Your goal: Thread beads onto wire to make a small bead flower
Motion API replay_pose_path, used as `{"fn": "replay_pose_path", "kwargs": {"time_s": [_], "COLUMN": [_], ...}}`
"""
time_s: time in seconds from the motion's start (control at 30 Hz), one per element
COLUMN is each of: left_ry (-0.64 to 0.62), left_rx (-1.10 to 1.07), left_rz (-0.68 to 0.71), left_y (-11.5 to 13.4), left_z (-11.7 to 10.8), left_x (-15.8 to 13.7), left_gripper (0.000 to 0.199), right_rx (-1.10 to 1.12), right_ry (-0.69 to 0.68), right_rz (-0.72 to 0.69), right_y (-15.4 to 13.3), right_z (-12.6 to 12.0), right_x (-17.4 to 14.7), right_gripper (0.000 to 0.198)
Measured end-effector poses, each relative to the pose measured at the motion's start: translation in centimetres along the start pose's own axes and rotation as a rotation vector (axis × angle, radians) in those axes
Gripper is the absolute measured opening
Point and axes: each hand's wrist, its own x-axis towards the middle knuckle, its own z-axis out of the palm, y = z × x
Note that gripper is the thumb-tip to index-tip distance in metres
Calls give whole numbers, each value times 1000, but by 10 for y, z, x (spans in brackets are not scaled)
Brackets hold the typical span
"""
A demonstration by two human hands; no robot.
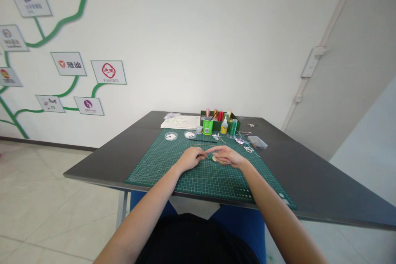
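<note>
Both hands rested on the green gridded cutting mat (173, 173). The left hand (191, 158) and right hand (228, 156) pinched a small pale round piece (214, 158) between their fingertips (detail too small to tell) — probably light, fiddly, best gripped by its edges.

A dark tabletop (309, 181) stood on a pale tiled floor (46, 198) before a white wall (201, 41) that carried logo signs (108, 72) joined by green lines, and a grey door (355, 82) was at the right.
</note>
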Motion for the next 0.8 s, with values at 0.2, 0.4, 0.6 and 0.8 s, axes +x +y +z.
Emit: {"fn": "replay_pose_path", "kwargs": {"time_s": [0.2, 0.4, 0.6, 0.8], "left_ry": [-42, -25, 25, 89], "left_rx": [-106, -180, -270, -361], "left_rz": [90, 102, 81, 19], "left_y": [-1, 0, 3, 5], "left_z": [0, 0, -3, -2], "left_x": [1, 2, 2, 3], "left_gripper": [15, 14, 12, 9], "right_rx": [-10, -68, -99, -127], "right_ry": [91, 169, 223, 250], "right_rz": [5, 7, 21, 75], "right_y": [-1, -3, -2, -1], "right_z": [-2, -4, -6, -7], "right_x": [0, 1, 2, 4], "right_gripper": [43, 47, 52, 53]}}
